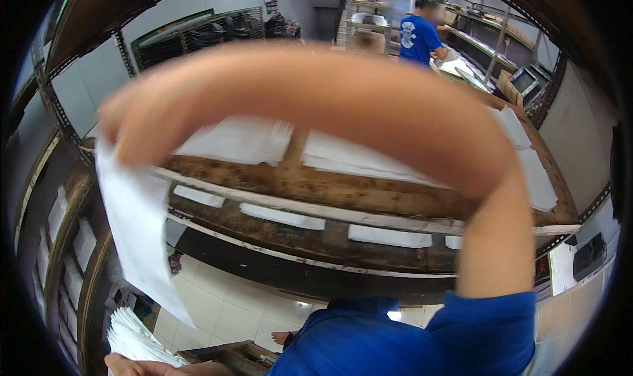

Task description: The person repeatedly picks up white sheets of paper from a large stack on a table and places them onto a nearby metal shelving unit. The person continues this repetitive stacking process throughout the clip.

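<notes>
My right forearm sweeps across the view from the lower right, close to the camera and smeared by motion. At its far end, on the left, my right hand [142,122] is closed on the top of a white sheet [138,224], which hangs down from it; whether it is paper or cloth I cannot tell. At the lower left edge my left hand [142,368] is partly cut off, its fingers curled against a fanned bundle of white sheets [135,335] that it appears to grip.
Before me stands a wooden shelf [290,188] with white sheets [231,138] laid on its upper board and more on the level below. Wooden racks [72,264] holding white pieces rise at the left. Farther back a person in a blue shirt [417,39] works at another table.
</notes>
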`<action>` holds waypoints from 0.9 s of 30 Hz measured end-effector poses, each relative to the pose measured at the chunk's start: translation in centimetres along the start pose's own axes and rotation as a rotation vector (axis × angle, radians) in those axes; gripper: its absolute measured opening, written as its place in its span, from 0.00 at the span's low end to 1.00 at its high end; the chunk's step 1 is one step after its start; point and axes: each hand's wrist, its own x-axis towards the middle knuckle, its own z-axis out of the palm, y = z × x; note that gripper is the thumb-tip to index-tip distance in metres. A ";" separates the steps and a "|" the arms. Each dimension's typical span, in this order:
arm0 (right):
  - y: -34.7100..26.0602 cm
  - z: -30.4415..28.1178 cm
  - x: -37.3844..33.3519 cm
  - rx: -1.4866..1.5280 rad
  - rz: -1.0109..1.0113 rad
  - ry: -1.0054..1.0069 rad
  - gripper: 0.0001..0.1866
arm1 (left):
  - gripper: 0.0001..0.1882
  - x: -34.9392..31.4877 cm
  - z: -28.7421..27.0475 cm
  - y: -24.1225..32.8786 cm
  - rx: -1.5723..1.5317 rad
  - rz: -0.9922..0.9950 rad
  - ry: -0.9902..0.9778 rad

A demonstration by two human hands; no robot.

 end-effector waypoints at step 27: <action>16.6 -0.1 -66.4 -0.368 1.819 -0.038 0.09 | 0.09 -26.1 -1.4 17.1 -0.433 -0.901 -1.489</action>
